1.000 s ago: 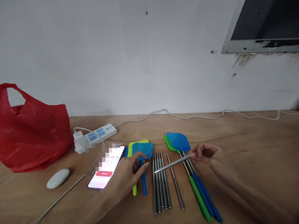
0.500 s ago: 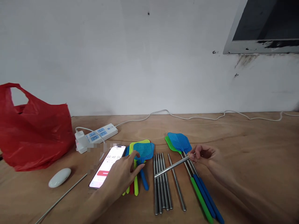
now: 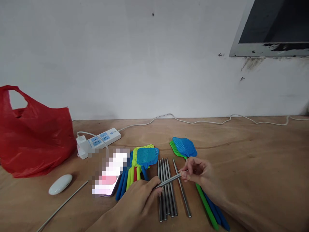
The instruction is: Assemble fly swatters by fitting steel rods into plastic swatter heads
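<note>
My right hand (image 3: 199,175) pinches one end of a silver metal rod (image 3: 169,181), held slanted just above the table. My left hand (image 3: 140,198) closes its fingertips on the rod's other end. Under the rod lie several more metal rods (image 3: 166,193) side by side. To their left sits a pile of fly-swatter heads (image 3: 146,156) with blue, green, yellow and red handles (image 3: 129,182). To the right lie assembled swatters (image 3: 184,147) with rods and green and blue grips (image 3: 207,206), partly under my right wrist.
A phone (image 3: 108,177) lies left of the swatter pile. A white power strip (image 3: 98,140) with its cable, a white oval object (image 3: 60,184), a thin rod (image 3: 62,206) and a red plastic bag (image 3: 33,141) fill the left. A white cord (image 3: 205,121) runs along the wall.
My left hand left the swatter heads and came down to grasp the rod's near end. My right hand carried the rod left and toward me, over the loose rods.
</note>
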Tool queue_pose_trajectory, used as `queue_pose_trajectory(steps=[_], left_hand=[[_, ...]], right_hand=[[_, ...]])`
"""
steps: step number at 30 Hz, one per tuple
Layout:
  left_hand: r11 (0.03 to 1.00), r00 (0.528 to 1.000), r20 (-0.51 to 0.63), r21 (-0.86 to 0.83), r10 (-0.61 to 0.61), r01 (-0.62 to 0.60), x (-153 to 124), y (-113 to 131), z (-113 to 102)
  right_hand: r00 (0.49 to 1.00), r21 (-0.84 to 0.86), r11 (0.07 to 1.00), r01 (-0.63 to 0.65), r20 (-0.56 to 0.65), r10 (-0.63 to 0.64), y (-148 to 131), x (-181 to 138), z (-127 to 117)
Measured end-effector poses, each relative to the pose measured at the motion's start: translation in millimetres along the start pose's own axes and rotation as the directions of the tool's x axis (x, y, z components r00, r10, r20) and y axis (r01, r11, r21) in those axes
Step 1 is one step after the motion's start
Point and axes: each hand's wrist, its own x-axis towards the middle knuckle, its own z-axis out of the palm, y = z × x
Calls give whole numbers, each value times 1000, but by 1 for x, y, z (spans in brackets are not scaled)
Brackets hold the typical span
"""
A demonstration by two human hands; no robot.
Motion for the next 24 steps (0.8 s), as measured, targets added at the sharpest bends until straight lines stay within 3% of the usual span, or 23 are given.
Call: queue_pose_trajectory(steps=[5,10,16,24], left_hand=[[999,995,-98,24,-23,25,-18,-17,-8],[1000,996,-88,-19,-9,7,-29,-27,-12],[999,998,-60,-35,20,-22,-16,-21,-19],[1000,1000,-16,-9,26,-26,-4,0,-5]], right_hand=[[976,63,993,97,-199,-82,10,9,-33],[988,15,999,52,-143,-50,3,11,-51],[980,7,995,95,-178,-93,-1,8,-36],[1000,68,998,-20,-12,21,-6,-12,10]])
